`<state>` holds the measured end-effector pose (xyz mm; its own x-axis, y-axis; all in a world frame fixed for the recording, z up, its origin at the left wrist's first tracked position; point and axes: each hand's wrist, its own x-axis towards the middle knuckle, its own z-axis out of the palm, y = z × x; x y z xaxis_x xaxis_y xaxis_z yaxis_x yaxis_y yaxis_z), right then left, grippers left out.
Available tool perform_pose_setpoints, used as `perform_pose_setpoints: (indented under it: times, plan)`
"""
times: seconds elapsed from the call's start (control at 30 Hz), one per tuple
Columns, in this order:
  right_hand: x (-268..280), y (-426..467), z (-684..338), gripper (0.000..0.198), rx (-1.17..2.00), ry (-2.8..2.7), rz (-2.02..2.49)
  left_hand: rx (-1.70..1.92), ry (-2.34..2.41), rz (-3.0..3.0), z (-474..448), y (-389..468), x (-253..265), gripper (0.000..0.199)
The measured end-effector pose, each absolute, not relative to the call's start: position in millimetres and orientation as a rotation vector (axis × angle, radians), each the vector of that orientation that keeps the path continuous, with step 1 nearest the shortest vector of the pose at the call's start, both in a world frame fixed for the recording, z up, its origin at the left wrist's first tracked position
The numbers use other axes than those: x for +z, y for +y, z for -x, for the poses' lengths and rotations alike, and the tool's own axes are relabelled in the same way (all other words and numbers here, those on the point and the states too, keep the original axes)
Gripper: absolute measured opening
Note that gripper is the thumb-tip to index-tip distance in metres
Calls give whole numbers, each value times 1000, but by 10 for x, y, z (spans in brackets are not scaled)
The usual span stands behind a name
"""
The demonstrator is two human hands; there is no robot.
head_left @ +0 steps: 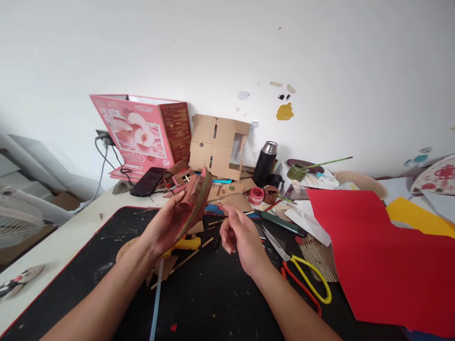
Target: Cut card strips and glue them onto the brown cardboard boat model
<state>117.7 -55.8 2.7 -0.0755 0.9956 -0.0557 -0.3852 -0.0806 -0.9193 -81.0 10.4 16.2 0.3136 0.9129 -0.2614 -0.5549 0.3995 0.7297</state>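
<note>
My left hand (pixel 165 225) is wrapped round a small reddish-brown painted cardboard model (pixel 194 203), tilted, with a greenish-brown curved edge facing right. Just right of the model is my right hand (pixel 240 234), its thumb against the index finger and the other fingers curled. Whatever it may pinch is too small to make out. Beneath my left hand lies a yellow hot glue gun (pixel 186 244), partly hidden, with a long translucent glue stick (pixel 157 298) running toward me. Scissors (pixel 302 270) with yellow and red handles rest right of my right hand.
Red paper (pixel 387 265) covers the right side. A dark-green-handled cutter (pixel 280 222), paint jars (pixel 256 195) and a black thermos (pixel 265 163) stand or lie behind. A cut cardboard box (pixel 218 144) and pink bag (pixel 142 132) lean near the wall; a phone (pixel 149 181) is left.
</note>
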Motion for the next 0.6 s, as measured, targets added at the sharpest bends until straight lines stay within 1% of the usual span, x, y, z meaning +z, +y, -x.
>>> perform_pose_setpoints:
  times: [0.1, 0.33, 0.47, 0.6]
  plan:
    - [23, -558, -1172, 83, 1462, -926, 928, 1040, 748, -549, 812, 108, 159, 35]
    - [30, -572, -1136, 95, 1440, -996, 997, 1011, 754, -527, 743, 56, 205, 22]
    - [6, -569, -1127, 94, 1410, -998, 1018, 1031, 746, -567, 726, 36, 171, 16]
    - [-13, -559, -1131, 89, 1376, -1004, 1021, 1039, 688, -662, 732, 18, 120, 23]
